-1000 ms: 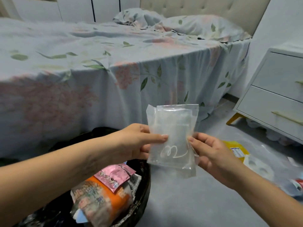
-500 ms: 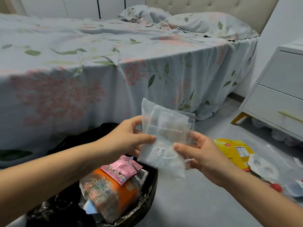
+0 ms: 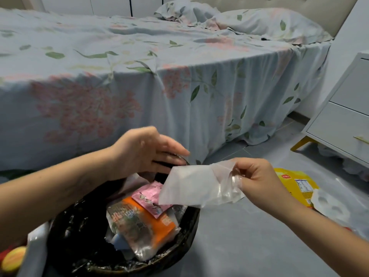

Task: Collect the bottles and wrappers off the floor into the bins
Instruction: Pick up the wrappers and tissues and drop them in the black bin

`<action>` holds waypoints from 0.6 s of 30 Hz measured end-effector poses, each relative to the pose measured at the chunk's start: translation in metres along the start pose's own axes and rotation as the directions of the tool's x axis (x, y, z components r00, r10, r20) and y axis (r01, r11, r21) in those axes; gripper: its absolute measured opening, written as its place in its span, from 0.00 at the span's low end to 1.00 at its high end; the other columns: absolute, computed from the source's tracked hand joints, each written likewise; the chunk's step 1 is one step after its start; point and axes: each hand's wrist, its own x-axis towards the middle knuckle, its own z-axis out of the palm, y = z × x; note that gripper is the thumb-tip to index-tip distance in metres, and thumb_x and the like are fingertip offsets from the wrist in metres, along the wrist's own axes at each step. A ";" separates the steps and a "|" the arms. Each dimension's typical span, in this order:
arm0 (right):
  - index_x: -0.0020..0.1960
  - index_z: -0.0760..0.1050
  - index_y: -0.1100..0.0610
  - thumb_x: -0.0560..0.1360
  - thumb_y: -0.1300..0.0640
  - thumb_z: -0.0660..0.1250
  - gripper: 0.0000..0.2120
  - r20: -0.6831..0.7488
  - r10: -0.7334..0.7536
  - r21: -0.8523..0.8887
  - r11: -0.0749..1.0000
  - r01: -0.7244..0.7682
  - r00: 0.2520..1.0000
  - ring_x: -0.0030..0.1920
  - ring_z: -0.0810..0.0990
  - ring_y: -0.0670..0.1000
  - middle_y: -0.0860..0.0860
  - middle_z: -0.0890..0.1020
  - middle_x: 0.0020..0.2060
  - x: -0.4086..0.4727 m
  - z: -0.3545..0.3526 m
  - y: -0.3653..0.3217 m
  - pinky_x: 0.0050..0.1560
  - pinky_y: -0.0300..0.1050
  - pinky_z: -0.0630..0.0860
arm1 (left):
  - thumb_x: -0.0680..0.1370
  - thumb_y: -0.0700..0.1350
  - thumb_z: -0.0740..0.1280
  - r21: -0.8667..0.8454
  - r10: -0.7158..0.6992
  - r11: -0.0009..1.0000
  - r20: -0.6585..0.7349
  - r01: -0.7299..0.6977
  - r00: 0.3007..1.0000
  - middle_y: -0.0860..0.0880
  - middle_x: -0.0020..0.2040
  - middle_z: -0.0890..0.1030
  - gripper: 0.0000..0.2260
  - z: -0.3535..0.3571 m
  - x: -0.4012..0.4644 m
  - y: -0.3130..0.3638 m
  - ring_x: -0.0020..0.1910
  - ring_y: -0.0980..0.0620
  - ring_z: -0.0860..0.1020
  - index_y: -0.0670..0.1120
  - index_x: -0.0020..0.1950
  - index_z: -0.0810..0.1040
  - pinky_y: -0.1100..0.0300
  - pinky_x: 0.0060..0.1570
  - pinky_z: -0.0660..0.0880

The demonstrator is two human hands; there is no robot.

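My right hand (image 3: 257, 180) pinches one end of a clear plastic wrapper (image 3: 195, 188), which hangs tilted over the right rim of the black-lined bin (image 3: 83, 232). My left hand (image 3: 147, 150) hovers above the bin with its fingers straight, blurred, holding nothing. Inside the bin lie an orange snack packet (image 3: 143, 222) and a pink wrapper (image 3: 149, 196). On the floor to the right lie a yellow wrapper (image 3: 293, 182) and a clear plastic tray piece (image 3: 327, 204).
A bed with a floral sheet (image 3: 179, 86) stands right behind the bin. A white drawer unit (image 3: 343, 120) on yellow legs stands at the right. A yellow and red object (image 3: 14, 258) sits at the bottom left corner. Grey floor tiles (image 3: 239, 246) lie between bin and litter.
My left hand has let go of the clear wrapper and opened above the bin. My right hand has lowered the wrapper over the bin's rim. The view has shifted down.
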 end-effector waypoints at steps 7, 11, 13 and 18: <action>0.43 0.83 0.51 0.67 0.61 0.56 0.17 0.354 -0.390 -0.360 0.782 0.508 0.850 0.42 0.79 0.45 0.46 0.80 0.43 0.045 0.049 -0.027 0.43 0.38 0.76 | 0.76 0.44 0.67 0.704 0.181 0.672 -0.458 0.231 0.870 0.54 0.38 0.83 0.05 -0.033 -0.002 0.003 0.35 0.60 0.79 0.48 0.42 0.82 0.68 0.39 0.74; 0.50 0.82 0.48 0.67 0.61 0.68 0.14 0.569 -0.386 -0.531 0.502 0.682 0.726 0.42 0.77 0.55 0.54 0.77 0.49 0.062 0.094 -0.020 0.27 0.42 0.62 | 0.73 0.45 0.66 0.939 0.240 0.196 -0.326 0.284 0.914 0.55 0.42 0.84 0.07 -0.042 -0.006 -0.017 0.44 0.55 0.81 0.54 0.45 0.83 0.59 0.47 0.78; 0.57 0.80 0.48 0.69 0.60 0.67 0.17 0.649 -0.252 -0.541 0.511 0.668 0.718 0.50 0.74 0.57 0.56 0.73 0.57 0.068 0.113 -0.011 0.31 0.43 0.58 | 0.73 0.46 0.64 0.949 0.228 0.076 -0.315 0.305 0.921 0.53 0.48 0.83 0.09 -0.044 -0.007 -0.024 0.49 0.50 0.81 0.56 0.48 0.81 0.54 0.48 0.78; 0.69 0.69 0.45 0.76 0.58 0.63 0.23 0.729 0.046 -0.592 0.544 0.595 0.683 0.55 0.73 0.58 0.56 0.66 0.63 0.067 0.137 0.012 0.39 0.46 0.67 | 0.78 0.45 0.61 0.875 0.138 -0.345 -0.311 0.340 0.940 0.51 0.58 0.78 0.14 -0.048 -0.009 -0.036 0.57 0.47 0.77 0.57 0.60 0.77 0.56 0.47 0.74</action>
